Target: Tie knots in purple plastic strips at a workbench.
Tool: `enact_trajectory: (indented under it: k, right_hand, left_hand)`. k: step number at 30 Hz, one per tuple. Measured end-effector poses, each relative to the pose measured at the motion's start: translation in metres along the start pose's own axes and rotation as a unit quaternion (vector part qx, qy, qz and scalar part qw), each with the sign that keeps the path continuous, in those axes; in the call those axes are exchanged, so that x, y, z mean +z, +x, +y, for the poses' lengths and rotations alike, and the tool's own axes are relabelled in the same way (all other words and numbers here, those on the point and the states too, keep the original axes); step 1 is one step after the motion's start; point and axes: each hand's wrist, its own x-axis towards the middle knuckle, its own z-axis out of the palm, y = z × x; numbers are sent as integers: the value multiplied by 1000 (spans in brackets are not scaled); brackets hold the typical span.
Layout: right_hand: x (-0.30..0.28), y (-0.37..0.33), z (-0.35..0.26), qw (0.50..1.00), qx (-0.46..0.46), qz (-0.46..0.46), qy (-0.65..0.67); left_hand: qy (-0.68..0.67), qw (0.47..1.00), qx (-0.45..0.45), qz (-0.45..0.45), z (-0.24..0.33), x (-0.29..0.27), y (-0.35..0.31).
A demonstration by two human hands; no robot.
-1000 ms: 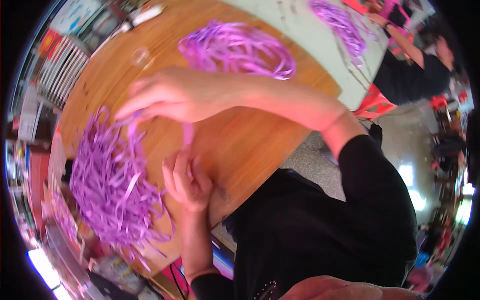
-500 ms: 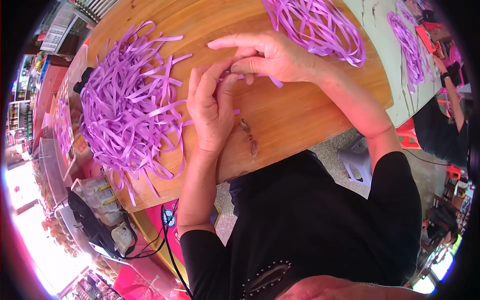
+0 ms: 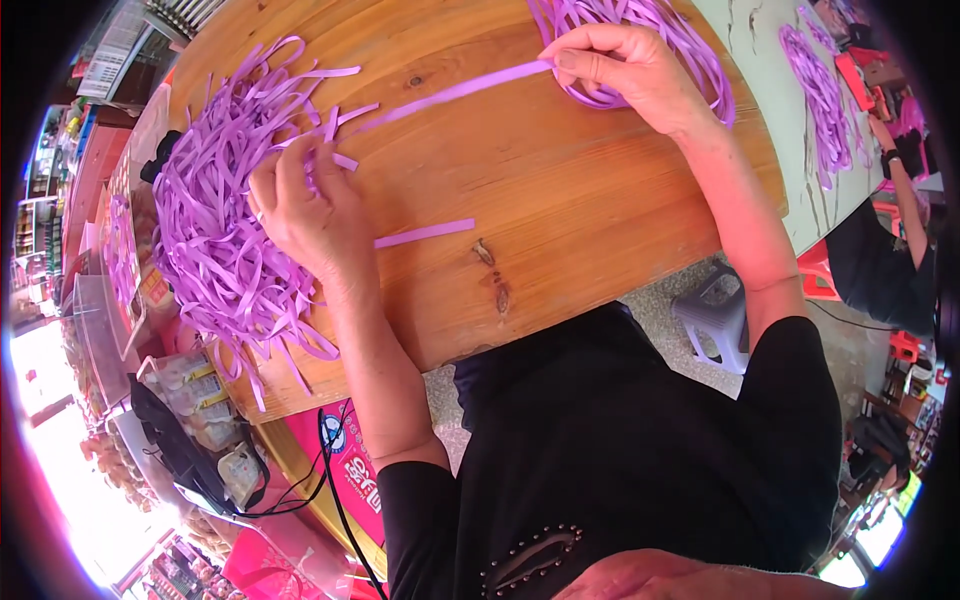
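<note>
My right hand (image 3: 628, 78) pinches the end of a flat purple ribbon (image 3: 455, 92) between thumb and fingertips. The ribbon runs taut and slanting across the wooden table to the pile on the left. At the right edge of that tangled pile of purple ribbons (image 3: 215, 210) is my left hand (image 3: 318, 215). Its fingers are curled, with purple ribbon showing between thumb and fingers. Parts of the ribbons are hidden under this hand. One loose ribbon end (image 3: 430, 232) sticks out to the right of my left wrist.
A second bunch of purple ribbons (image 3: 700, 60) lies at the far right of the wooden table (image 3: 560, 220). Beyond it, more ribbons (image 3: 815, 100) rest on a pale table, where another person's arm (image 3: 900, 180) reaches in. A grey stool (image 3: 712, 318) stands below the table edge.
My hands were close together over the table's middle. The right has moved right, drawing the ribbon out straight, while the left has moved left to the pile.
</note>
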Motion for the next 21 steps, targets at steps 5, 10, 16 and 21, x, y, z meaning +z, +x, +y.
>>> enact_trajectory:
  k: [5, 10, 16, 21]
  right_hand:
    - [28, -2, -3, 968, -195, -25, -154]
    - [45, -17, -14, 916, -303, -1, -264]
    - [45, -10, -9, 830, -446, 18, -335]
    - [43, -13, -10, 859, -397, 15, -322]
  left_hand:
    - [-30, 992, 120, -19, 21, 11, -10]
    - [-353, 921, 15, -166, 60, 19, -30]
    - [-561, 670, -323, -364, 63, 16, -37]
    - [-515, 725, -359, -283, 63, 15, -29]
